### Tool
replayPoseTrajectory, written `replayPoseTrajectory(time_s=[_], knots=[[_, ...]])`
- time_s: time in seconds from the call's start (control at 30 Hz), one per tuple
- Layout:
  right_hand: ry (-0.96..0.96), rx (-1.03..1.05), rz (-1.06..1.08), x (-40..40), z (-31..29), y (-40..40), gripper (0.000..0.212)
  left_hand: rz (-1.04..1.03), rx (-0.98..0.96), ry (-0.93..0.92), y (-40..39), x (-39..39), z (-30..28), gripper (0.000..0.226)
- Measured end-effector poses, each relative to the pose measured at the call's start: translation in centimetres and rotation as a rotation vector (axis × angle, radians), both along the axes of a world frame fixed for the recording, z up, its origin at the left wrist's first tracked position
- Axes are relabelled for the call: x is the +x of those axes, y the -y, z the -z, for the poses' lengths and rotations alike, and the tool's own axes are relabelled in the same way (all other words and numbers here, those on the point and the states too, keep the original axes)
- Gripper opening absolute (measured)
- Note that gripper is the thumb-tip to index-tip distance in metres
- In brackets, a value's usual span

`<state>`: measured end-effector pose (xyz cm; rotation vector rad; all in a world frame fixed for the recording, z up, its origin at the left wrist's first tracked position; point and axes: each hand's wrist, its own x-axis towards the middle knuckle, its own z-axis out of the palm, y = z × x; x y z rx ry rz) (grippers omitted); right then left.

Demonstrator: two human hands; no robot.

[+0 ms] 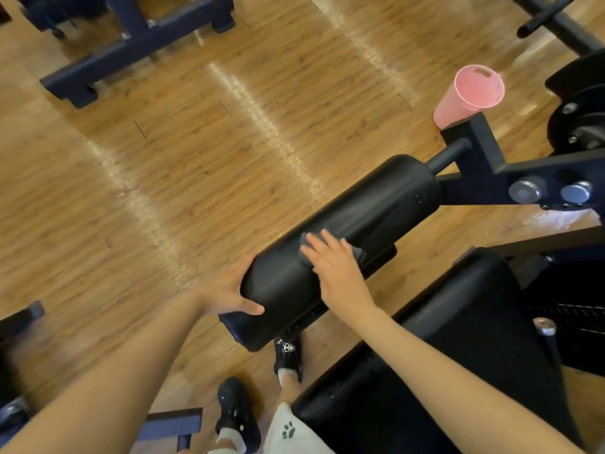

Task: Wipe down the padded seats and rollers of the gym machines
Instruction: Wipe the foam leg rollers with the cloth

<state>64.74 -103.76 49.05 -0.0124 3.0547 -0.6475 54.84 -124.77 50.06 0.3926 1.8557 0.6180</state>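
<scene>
A thick black padded roller (370,211) lies across the middle of the view, fixed by a bar to the dark machine frame on the right. My left hand (226,294) grips the roller's near end, thumb across the end face. My right hand (337,267) presses a dark grey cloth (357,252) flat onto the roller's top with straight fingers. The cloth shows only at the edges of my palm. A black padded seat (458,355) sits below and to the right, under my right forearm.
A pink cup (468,93) stands on the frame post beyond the roller. Weight plates and a bar (582,119) are at the right edge. Another machine's dark base (137,44) stands on the wooden floor at the upper left. My feet (239,417) are below the roller.
</scene>
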Motion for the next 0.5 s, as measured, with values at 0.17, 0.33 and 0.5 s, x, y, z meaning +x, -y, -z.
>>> replayPoseTrajectory(time_s=[0.17,0.33,0.5], knots=[[0.009,0.118,-0.127,-2.2,-0.5,-5.9,0.051,0.103,-0.153,0.042,-1.3,-1.7,0.0,0.095],[-0.021,-0.062,0.466,-4.8,-0.9,-15.1,0.041,0.251,-0.139,-0.407,-2.6,2.4,-1.1,0.114],[-0.15,-0.428,0.888,-5.8,-0.2,-15.0,0.039,0.18,-0.179,-0.699,-3.9,5.8,0.2,0.127]])
